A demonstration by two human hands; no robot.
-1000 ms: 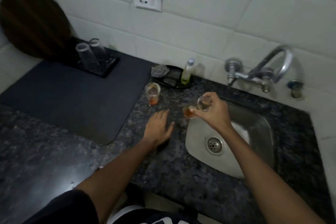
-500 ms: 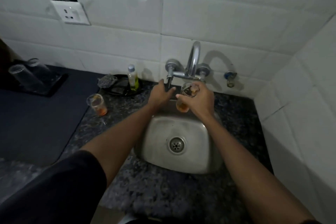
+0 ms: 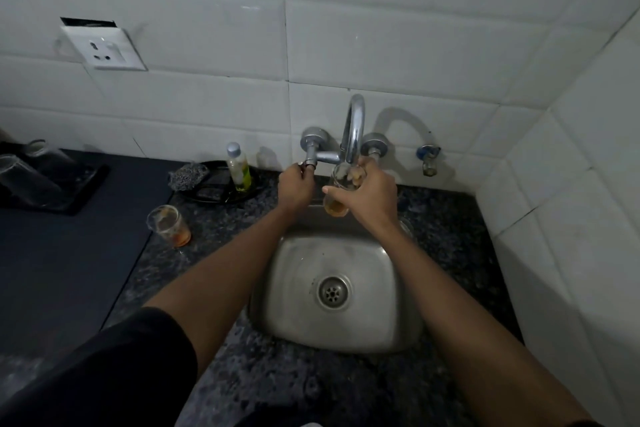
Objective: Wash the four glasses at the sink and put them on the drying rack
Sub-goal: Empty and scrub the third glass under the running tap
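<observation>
Speckled grey counter (image 3: 446,218) (steel sink (image 3: 301,319))

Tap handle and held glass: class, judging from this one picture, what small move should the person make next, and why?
Probably turn the tap handle: the left hand already grips it, the right hand holds the stained glass under the spout, and no water shows running yet.

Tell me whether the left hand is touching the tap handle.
Touching. The head view shows the left hand with its fingers curled round the left tap handle, no gap visible.
</observation>
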